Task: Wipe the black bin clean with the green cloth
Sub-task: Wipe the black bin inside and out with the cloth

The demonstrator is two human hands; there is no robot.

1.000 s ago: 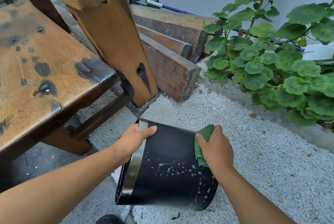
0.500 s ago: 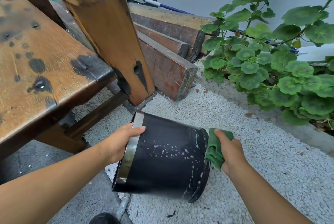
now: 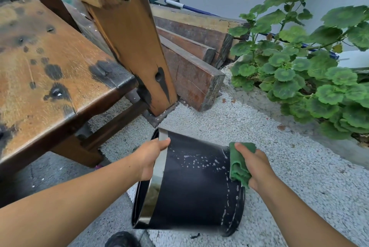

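Bin (image 3: 191, 193) on its side on gravel (image 3: 299, 167), mouth left, base right. Left hand (image 3: 149, 157) on mouth rim. Right hand (image 3: 257, 169) at base end, cloth (image 3: 238, 165) between hand and bin. Bench (image 3: 50, 63) left, behind bin; bench post (image 3: 131, 43) directly behind. Stacked timber beams (image 3: 189, 71) right of post. Geranium plant (image 3: 299, 71) far right. Shoe (image 3: 121, 239) before bin, at bottom edge.

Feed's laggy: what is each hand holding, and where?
Left hand grips the black bin by its silver rim band; right hand holds the bunched green cloth at the bin's base edge.
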